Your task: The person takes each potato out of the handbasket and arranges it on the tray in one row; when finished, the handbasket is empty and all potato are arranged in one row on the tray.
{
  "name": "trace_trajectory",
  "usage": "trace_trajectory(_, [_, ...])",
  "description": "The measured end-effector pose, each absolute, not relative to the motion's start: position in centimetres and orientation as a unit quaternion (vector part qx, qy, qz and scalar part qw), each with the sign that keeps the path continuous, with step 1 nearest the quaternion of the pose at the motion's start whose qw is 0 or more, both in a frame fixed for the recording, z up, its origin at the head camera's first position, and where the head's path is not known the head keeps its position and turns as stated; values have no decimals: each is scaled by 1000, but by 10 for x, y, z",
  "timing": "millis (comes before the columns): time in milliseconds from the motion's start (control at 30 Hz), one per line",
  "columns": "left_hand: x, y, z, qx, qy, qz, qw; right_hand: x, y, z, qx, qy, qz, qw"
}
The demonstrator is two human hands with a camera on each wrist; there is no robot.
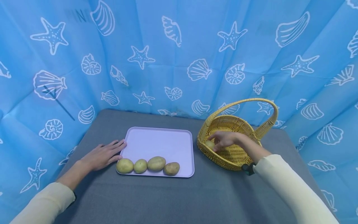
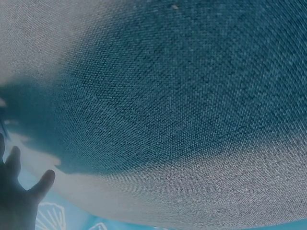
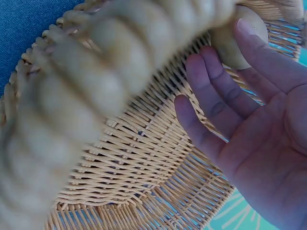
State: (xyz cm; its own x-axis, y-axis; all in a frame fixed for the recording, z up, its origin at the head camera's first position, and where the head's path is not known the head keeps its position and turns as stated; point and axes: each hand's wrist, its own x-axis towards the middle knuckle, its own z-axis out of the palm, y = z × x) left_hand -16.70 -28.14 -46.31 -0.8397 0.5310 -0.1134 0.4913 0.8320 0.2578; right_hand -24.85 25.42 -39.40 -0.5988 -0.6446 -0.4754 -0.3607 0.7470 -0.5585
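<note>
A lilac tray (image 1: 160, 144) lies on the table with several potatoes (image 1: 156, 164) in a row along its near edge. My left hand (image 1: 102, 155) rests flat at the tray's left side, fingers spread and fingertips at the rim. In the left wrist view part of that hand (image 2: 21, 191) shows at the lower left corner. Inside the wicker basket (image 1: 235, 155), my right hand (image 1: 226, 139) holds a potato (image 1: 209, 144) near the left wall. The right wrist view shows the thumb against this potato (image 3: 240, 40), with the other fingers (image 3: 199, 122) loosely bent beside it.
The basket's tall arched handle (image 1: 240, 101) rises over the right hand. Grey cloth (image 1: 167, 199) covers the table. A blue curtain (image 1: 173, 56) with white shells and starfish hangs behind and at both sides.
</note>
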Motion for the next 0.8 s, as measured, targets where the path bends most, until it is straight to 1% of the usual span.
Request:
trace_trajectory(233, [-167,-281,-464,270,952,109,89,-238,268,-378,-284,869,-277,296])
trace_trajectory(500, [-167,-282,-465,268,953,112,90,-226,282,-360,-279,859,-342,261])
trace_trajectory(800, [-168,-281,-466,265,952,113,98,-208,287,-352,-278,825,-417,263])
